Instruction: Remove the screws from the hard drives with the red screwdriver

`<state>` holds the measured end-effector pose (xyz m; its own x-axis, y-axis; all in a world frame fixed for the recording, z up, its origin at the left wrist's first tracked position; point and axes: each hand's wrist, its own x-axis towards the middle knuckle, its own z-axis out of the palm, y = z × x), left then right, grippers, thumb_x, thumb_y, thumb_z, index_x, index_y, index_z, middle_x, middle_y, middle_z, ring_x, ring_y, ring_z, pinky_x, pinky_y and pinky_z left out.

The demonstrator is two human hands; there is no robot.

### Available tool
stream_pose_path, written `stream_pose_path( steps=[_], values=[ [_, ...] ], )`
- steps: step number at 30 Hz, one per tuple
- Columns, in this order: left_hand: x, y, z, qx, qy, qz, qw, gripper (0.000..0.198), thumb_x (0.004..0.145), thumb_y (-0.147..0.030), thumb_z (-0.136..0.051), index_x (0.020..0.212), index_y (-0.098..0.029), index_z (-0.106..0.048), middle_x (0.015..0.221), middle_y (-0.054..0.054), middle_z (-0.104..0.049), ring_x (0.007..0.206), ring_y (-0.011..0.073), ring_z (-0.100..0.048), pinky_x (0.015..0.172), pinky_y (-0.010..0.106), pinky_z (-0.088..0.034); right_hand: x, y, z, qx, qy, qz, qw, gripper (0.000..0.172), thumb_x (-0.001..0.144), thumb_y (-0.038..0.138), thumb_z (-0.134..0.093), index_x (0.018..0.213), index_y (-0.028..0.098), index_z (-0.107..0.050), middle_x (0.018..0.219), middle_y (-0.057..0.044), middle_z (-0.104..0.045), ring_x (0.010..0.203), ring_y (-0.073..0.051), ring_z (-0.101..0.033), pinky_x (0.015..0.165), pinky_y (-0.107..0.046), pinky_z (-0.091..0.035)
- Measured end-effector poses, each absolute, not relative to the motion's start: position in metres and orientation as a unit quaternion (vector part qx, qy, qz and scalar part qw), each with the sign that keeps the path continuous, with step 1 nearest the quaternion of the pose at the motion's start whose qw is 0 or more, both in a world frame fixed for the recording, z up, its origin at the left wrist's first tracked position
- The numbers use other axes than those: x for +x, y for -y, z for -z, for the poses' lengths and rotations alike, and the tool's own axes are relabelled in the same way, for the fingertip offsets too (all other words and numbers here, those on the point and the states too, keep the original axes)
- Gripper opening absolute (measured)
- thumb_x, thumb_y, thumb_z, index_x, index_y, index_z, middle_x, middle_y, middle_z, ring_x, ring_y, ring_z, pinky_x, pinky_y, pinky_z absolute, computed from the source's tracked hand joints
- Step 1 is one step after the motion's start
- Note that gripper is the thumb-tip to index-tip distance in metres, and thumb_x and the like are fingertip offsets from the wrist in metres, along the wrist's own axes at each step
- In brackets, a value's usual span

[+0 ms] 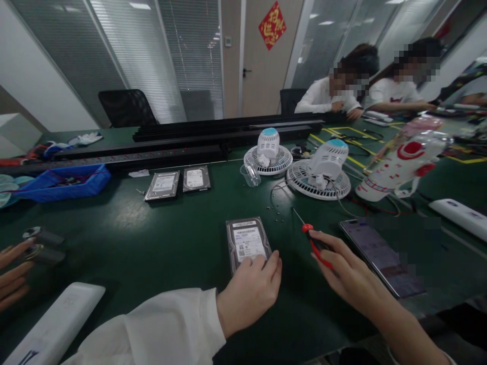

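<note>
A hard drive (247, 239) with a white label lies on the green table in front of me. My left hand (253, 289) is closed over its near end, fingers on the top and right edge; the thumb is hidden. To the right, my right hand (342, 263) grips a screwdriver (312, 239) with a red and black handle. Its thin shaft points away and to the left, apart from the drive. Several tiny screws (279, 220) are scattered between the drive and the screwdriver tip. Two more hard drives, one on the left (163, 185) and one on the right (196, 178), lie farther back.
White fan parts (318, 175) and a clear plastic cup (250, 175) stand behind. A phone (380, 258) and a white bottle (399, 165) are at right. Left are a blue tray (72, 190), metal cylinders (45, 236) beside another person's hand (15, 276), and a white device (57, 319).
</note>
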<state>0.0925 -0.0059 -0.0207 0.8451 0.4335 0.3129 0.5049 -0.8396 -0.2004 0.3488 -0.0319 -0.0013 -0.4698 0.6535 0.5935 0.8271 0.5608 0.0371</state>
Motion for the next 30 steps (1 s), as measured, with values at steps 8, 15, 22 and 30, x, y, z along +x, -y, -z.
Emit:
stream_pose_path(
  steps=[8,15,22,30],
  values=[
    [0.087,0.008,0.018,-0.958,0.214,0.152,0.113,0.035,0.102,-0.014,-0.048,0.133,-0.007,-0.062,0.128,0.012,-0.067,0.096,0.0221,-0.061,0.069,0.034,-0.051,0.347,0.043,0.01,-0.446,0.87,0.081,0.194,0.015,0.097,0.027,-0.06,0.107,0.017,-0.057,0.132,-0.02,-0.064,0.127,-0.028,-0.065,0.098,-0.041,-0.062],
    [0.088,0.008,0.019,-0.958,0.211,0.162,0.109,0.027,0.103,-0.014,-0.047,0.122,-0.01,-0.065,0.115,0.009,-0.066,0.091,0.0219,-0.061,0.066,0.035,-0.048,0.308,0.016,-0.024,-0.525,0.843,0.073,0.089,0.029,0.104,0.033,-0.042,0.089,0.018,-0.061,0.098,-0.013,-0.072,0.096,-0.026,-0.071,0.082,-0.042,-0.059],
    [0.089,0.008,0.021,-0.956,0.215,0.167,0.11,0.023,0.103,-0.016,-0.049,0.117,-0.011,-0.066,0.111,0.009,-0.065,0.087,0.0213,-0.06,0.063,0.034,-0.047,0.253,-0.029,-0.038,-0.537,0.84,0.029,-0.074,0.033,0.105,0.031,-0.04,0.097,0.014,-0.067,0.092,-0.013,-0.076,0.082,-0.031,-0.076,0.06,-0.038,-0.052],
    [0.09,0.008,0.024,-0.959,0.215,0.156,0.095,0.021,0.103,-0.02,-0.051,0.116,-0.012,-0.066,0.112,0.01,-0.065,0.088,0.0217,-0.06,0.064,0.035,-0.047,0.25,-0.034,-0.035,-0.53,0.834,0.011,-0.151,0.026,0.103,0.02,-0.042,0.109,0.011,-0.066,0.097,-0.016,-0.077,0.087,-0.029,-0.078,0.064,-0.035,-0.055]
  ],
)
